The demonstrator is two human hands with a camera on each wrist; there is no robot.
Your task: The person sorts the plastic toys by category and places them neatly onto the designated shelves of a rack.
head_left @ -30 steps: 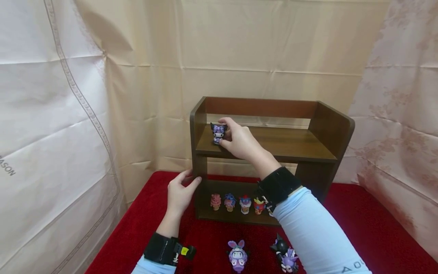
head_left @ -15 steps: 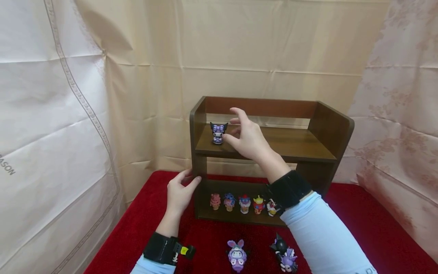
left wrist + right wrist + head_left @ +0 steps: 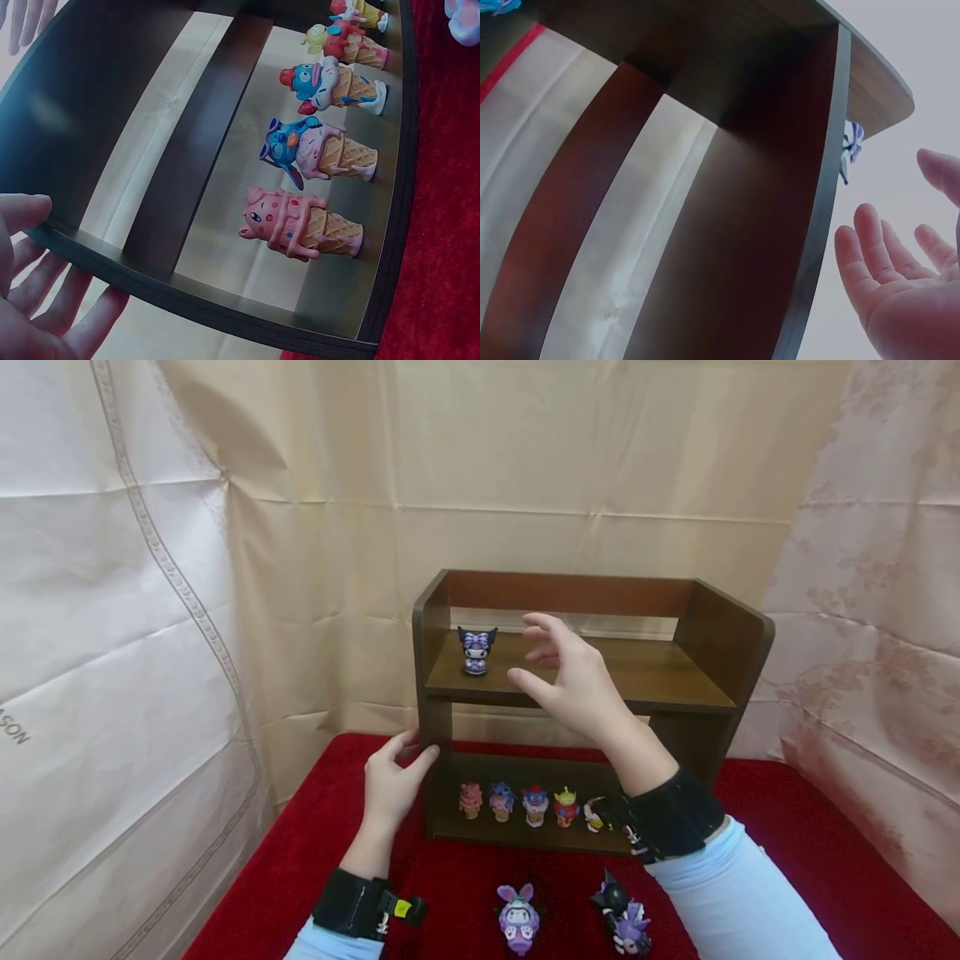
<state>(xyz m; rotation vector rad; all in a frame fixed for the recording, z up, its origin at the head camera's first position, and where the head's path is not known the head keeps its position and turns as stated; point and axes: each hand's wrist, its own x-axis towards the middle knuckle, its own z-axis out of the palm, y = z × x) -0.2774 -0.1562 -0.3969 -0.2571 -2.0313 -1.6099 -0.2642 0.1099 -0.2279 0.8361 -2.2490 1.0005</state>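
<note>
A dark brown two-tier wooden shelf (image 3: pixel 585 670) stands on a red cloth. My left hand (image 3: pixel 392 783) holds its left side panel, thumb on the inner side and fingers round the outside, as the left wrist view shows. On the upper board, at the left, a black-and-purple figurine (image 3: pixel 476 652) with pointed ears and a bow stands upright. To its right my right hand (image 3: pixel 573 681) hovers with loosely bent fingers, apart from the figurine and holding nothing. In the right wrist view only a sliver of that figurine (image 3: pixel 853 142) shows past the board's edge.
Several ice-cream-cone figurines line the lower board, including a pink one (image 3: pixel 471 801) and a blue one (image 3: pixel 502 802). In front, on the red cloth (image 3: pixel 285 877), lie a purple rabbit-eared figurine (image 3: pixel 518 920) and a black-and-purple figurine (image 3: pixel 624 917). Cloth curtains hang behind and beside.
My right hand has let go of the figurine with the bow and moved away to the right. The figurine stays standing on the upper board. My left hand has not moved.
</note>
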